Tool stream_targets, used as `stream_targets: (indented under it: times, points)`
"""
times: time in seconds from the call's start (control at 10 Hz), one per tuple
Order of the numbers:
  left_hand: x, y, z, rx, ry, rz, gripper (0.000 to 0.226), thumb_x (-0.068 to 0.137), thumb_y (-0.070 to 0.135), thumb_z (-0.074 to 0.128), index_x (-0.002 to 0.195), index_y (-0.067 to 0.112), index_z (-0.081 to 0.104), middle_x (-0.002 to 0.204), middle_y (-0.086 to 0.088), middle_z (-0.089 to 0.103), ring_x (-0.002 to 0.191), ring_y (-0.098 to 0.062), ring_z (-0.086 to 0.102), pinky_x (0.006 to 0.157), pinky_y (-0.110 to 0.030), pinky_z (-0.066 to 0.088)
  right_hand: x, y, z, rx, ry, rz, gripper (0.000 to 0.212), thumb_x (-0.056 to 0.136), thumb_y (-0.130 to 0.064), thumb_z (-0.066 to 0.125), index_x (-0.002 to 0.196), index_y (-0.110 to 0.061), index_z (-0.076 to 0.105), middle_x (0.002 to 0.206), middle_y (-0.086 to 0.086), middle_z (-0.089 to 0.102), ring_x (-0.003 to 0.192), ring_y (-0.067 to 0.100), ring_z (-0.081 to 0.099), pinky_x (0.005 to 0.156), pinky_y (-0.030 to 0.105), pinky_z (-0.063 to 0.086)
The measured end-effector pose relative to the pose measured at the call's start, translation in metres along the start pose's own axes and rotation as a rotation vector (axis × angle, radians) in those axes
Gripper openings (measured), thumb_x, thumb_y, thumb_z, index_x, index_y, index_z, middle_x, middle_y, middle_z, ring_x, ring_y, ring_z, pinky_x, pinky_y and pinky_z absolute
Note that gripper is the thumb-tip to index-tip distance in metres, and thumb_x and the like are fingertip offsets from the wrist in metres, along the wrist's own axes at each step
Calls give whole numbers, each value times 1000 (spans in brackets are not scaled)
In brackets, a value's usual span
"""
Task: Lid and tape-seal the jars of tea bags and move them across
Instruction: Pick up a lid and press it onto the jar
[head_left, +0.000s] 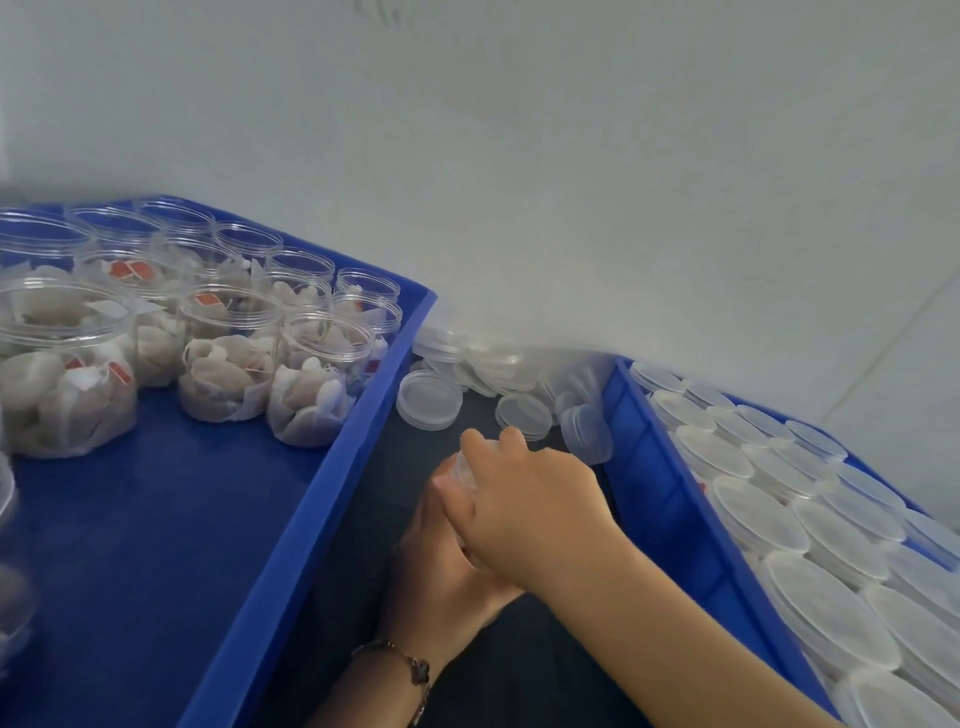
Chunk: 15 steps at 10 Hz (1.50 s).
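You're working in the dark gap between the two blue trays. Your right hand (524, 499) is curling over the top of a jar (464, 470), fingers wrapped round what looks like its lid; the jar is almost fully hidden, so I can't say whether the lid is seating or already tight. Your left hand (441, 566) is cupping the jar from underneath, gripping it, with a bracelet (405, 662) on that wrist.

Progress, judging from the layout:
- Left tray (332, 467): open jars of tea bags (228, 364) standing unlidded, roughly a dozen, packed toward the back. Front of that tray is showing bare blue floor.
- Right tray (670, 499): packed with lidded jars (758, 514) in rows, close to full.
- Loose lids (430, 399) are piling against the wall between the trays, plenty left.

No tape roll is showing anywhere in view, and I can't tell whether the right-tray jars are taped.

Looks past halfway: the jar in hand needs closing, sealing and moving right, then the open batch on the left.
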<state>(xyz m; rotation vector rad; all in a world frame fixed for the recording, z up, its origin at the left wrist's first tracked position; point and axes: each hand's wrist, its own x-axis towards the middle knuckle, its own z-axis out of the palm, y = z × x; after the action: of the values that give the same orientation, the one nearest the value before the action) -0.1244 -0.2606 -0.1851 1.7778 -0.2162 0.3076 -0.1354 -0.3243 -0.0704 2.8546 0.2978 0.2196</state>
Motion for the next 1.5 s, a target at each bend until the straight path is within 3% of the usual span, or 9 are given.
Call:
stream_targets:
  times: [0.2,0.3,0.4,0.5,0.7,0.9,1.1,1.3,1.5]
  points:
    - [2,-2,4,28,-21,19,89,73,22,76,143,27,22,116,21,52,114,-4,56,88,-17,47,26,-27,-4,37,-251,441,75,92,-67,23,138,-10,39,125,26,49,103,46,56,44,38,43]
    - [0,0,-1,-86,-54,73,95,58,41,79,137,44,26,109,29,56,105,6,57,74,-5,43,26,-6,-24,116,-322,306,71,91,-70,24,145,-26,33,130,12,52,111,36,55,73,41,50]
    - [-2,2,-4,-153,-53,95,90,49,53,77,128,52,33,117,31,53,106,11,53,77,-4,44,23,35,-49,357,-539,266,84,84,-77,23,151,-34,-3,159,4,11,139,29,30,111,42,29]
    - [-3,2,-5,-164,-38,95,92,48,56,76,128,51,32,119,37,46,109,13,49,79,-4,43,14,59,-56,438,-613,-60,81,83,-56,59,142,-58,3,157,-21,-1,144,8,7,112,31,16]
    - [-3,5,-6,-162,-33,95,90,47,53,77,124,59,31,117,35,49,105,14,51,74,-3,44,8,52,-40,517,-412,-28,58,75,-41,74,127,-44,48,127,-12,49,98,9,57,81,24,50]
    - [-2,7,-8,-130,-63,64,85,46,57,76,115,64,27,107,35,54,97,24,47,67,2,40,-7,15,-21,-40,-148,174,90,69,-87,16,128,-23,37,123,3,47,97,24,55,57,32,34]
    - [-2,4,-5,-134,-45,62,88,46,59,75,122,59,30,117,31,53,106,16,49,77,-2,40,6,36,-46,519,-381,-13,80,83,-60,53,149,-42,11,159,-11,3,145,14,10,111,30,22]
    - [-2,3,-4,-122,-63,9,120,41,66,71,145,43,15,127,26,48,111,9,49,80,-3,37,8,42,-46,437,-401,-19,54,84,-43,64,135,-44,45,136,-11,48,119,12,48,92,29,48]
    - [-3,6,-5,-129,-10,57,84,45,55,77,113,68,30,111,36,52,103,19,49,73,4,37,12,35,-25,-46,-112,82,56,84,-73,30,100,-23,48,83,-4,45,75,17,47,57,31,36]
